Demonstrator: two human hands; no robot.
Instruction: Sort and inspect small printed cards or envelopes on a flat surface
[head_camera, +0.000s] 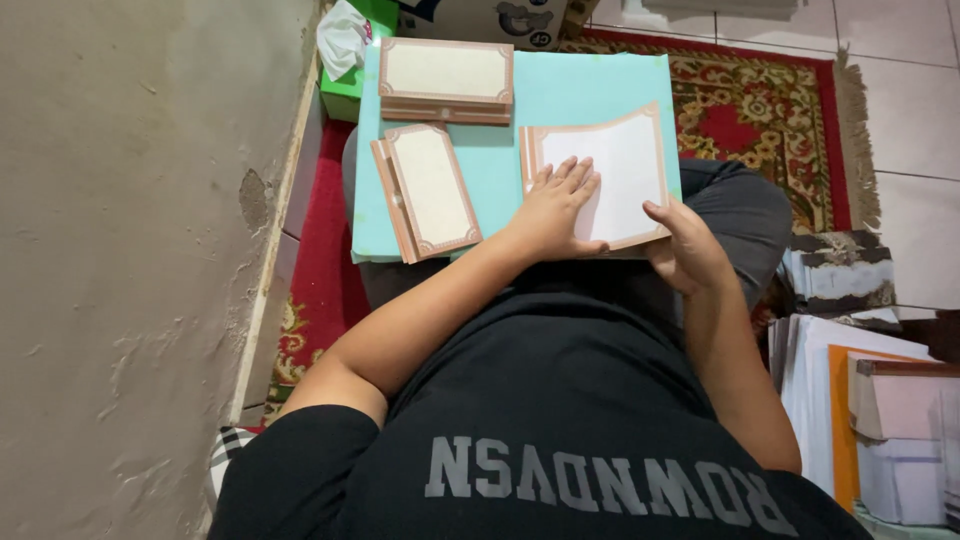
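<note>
My left hand (556, 208) lies flat, fingers together, pressing on a white sheet with a brown ornamental border (620, 160) that rests on a turquoise board (560, 90) across my lap. The sheet's far right corner curls upward. My right hand (686, 250) pinches the sheet's near right edge between thumb and fingers. To the left on the board lie a folded brown-bordered card (428, 190) and, farther back, a stack of similar cards (446, 78).
A plastered wall (130, 250) runs along the left. A green tissue box (350, 50) stands at the board's far left corner. A red patterned rug (760, 110) lies beyond. Stacks of paper and cards (870, 410) sit at my right.
</note>
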